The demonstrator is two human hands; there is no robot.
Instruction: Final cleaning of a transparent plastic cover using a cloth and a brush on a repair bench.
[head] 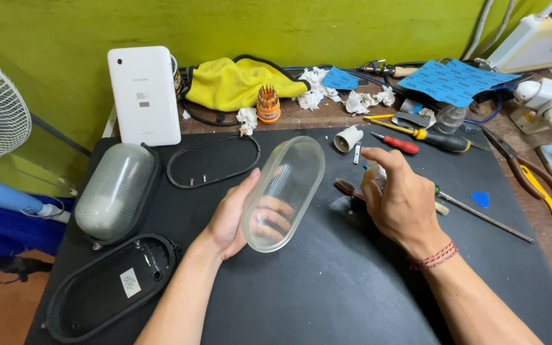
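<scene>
Both forearms reach in from below, bare. The left hand [234, 220] lies palm up, fingers spread in a cupping hold. The right hand [398, 199] hovers knuckles up, fingers curled together, a red thread bracelet [436, 257] at its wrist.

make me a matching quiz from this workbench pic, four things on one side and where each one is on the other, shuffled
Things:
1. clear oval lamp cover
2. yellow cloth
3. black rubber gasket
4. red-handled screwdriver

Places:
A. lying flat on the black mat, beside the white tablet
B. held in the left hand
C. bunched against the green wall
D. just beyond the right hand fingertips

Pairs: 1-B, 2-C, 3-A, 4-D
</scene>
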